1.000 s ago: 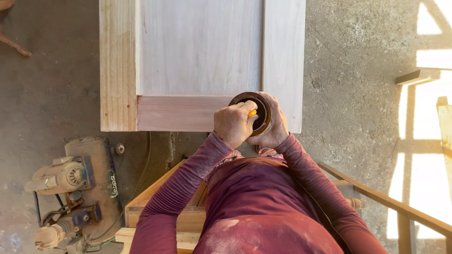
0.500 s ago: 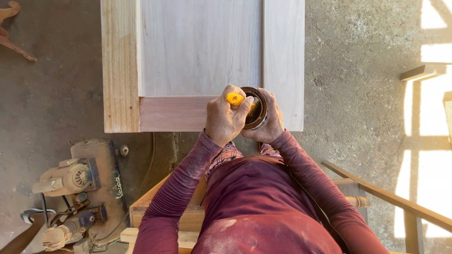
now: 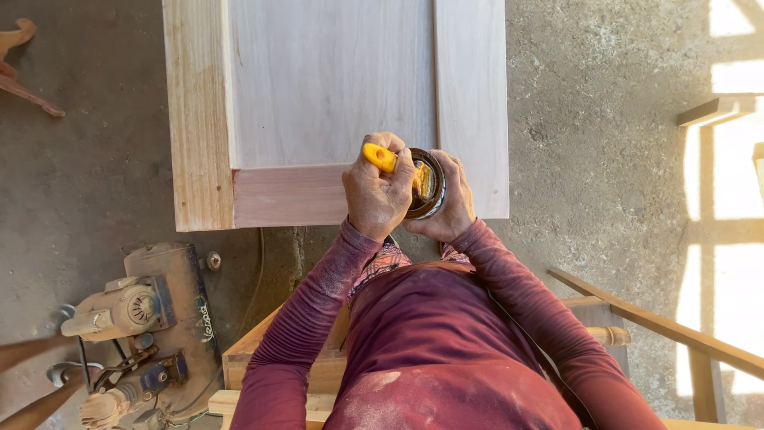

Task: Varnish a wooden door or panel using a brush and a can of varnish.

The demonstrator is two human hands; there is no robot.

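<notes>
My left hand [image 3: 376,191] grips a yellow-handled tool [image 3: 380,157] whose tip dips into a small round tin [image 3: 430,185]. My right hand [image 3: 454,199] wraps around the tin from the right and holds it just above the near edge of a wooden framed door panel [image 3: 334,87]. The panel lies flat with a pale centre board and a reddish bottom rail [image 3: 290,195]. Yellowish paste shows inside the tin. My dark red sleeves are dusty.
A dusty power tool [image 3: 127,306] on a base sits on the concrete floor at lower left, with cables beside it. Wooden boards [image 3: 270,358] lie under my body. A wooden rail [image 3: 652,326] runs at lower right. Carved wood pieces [image 3: 24,72] lie at upper left.
My left hand has drawn the yellow handle up and further out over the tin. Both hands and the tin have shifted slightly left along the panel's near edge.
</notes>
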